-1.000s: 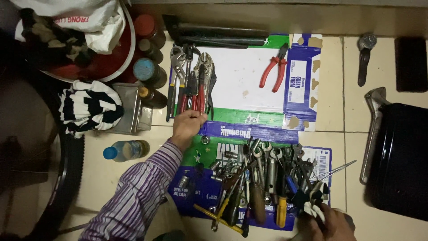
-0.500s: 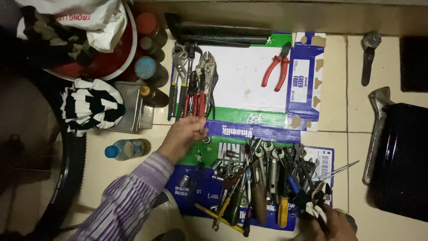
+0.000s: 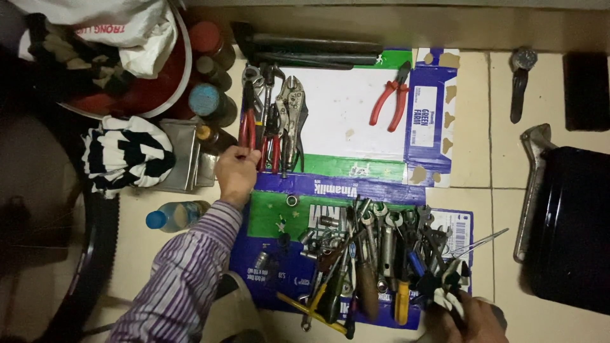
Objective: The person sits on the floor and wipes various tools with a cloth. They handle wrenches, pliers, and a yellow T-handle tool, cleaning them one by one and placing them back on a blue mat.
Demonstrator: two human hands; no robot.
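My left hand [image 3: 235,174], in a striped purple sleeve, lies at the left edge of a flattened cardboard box [image 3: 356,127]. Its fingertips close on the handle ends of red-handled pliers [image 3: 246,124], the leftmost in a row with locking pliers [image 3: 292,117]. My right hand [image 3: 473,317] is at the bottom edge, closed around a dark-and-white-handled tool [image 3: 448,286] in a heap of wrenches and screwdrivers [image 3: 375,254]. Red cutting pliers [image 3: 389,101] lie alone on the white part of the cardboard.
A red basin with rags [image 3: 127,63] and spray cans [image 3: 206,98] stand at the upper left. A striped cloth [image 3: 124,155], metal tin [image 3: 187,159] and plastic bottle [image 3: 175,215] are nearby. A black case [image 3: 572,228], large wrench [image 3: 530,190] and wristwatch [image 3: 522,79] lie right.
My left hand has slid left and a little up, from the cardboard's blue strip to the red-handled pliers. My right hand stays low among the tools.
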